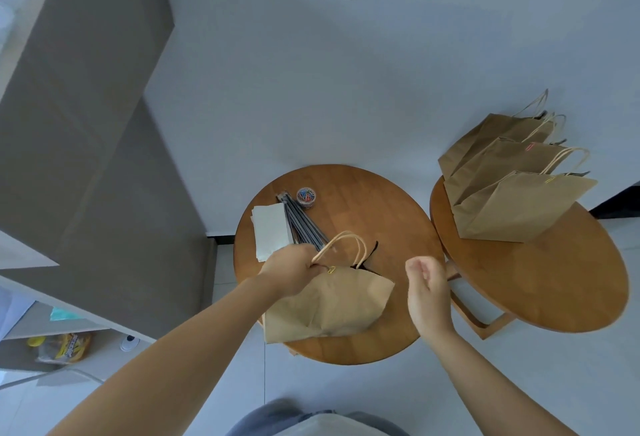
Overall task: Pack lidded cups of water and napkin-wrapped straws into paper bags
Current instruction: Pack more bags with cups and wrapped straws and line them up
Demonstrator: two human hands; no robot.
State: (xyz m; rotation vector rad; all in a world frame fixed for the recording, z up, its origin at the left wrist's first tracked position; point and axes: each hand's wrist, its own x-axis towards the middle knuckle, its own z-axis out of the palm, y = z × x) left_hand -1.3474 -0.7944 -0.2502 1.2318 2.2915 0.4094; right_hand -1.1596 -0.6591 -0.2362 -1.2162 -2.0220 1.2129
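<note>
On the nearer round wooden bench [363,200], a brown paper bag with twisted paper handles [332,300] sits at the near edge, its top pressed closed and fastened with a small yellow paper clip [331,269]. The left hand [291,273] reaches in from the lower left, forearm extended, its grip pinching the bag's top edge right at the base of the handles beside the clip. The right hand [427,288] hovers just right of the bag, apart from it, palm turned inward, fingers loosely curled and holding nothing.

Behind the bag lie a stack of white napkins [272,235], a bundle of dark grey straws [303,224] and a small clear round tub of coloured clips [306,197]. On the second round wooden bench [554,283] to the right stand three closed brown paper bags [512,193] in a row.
</note>
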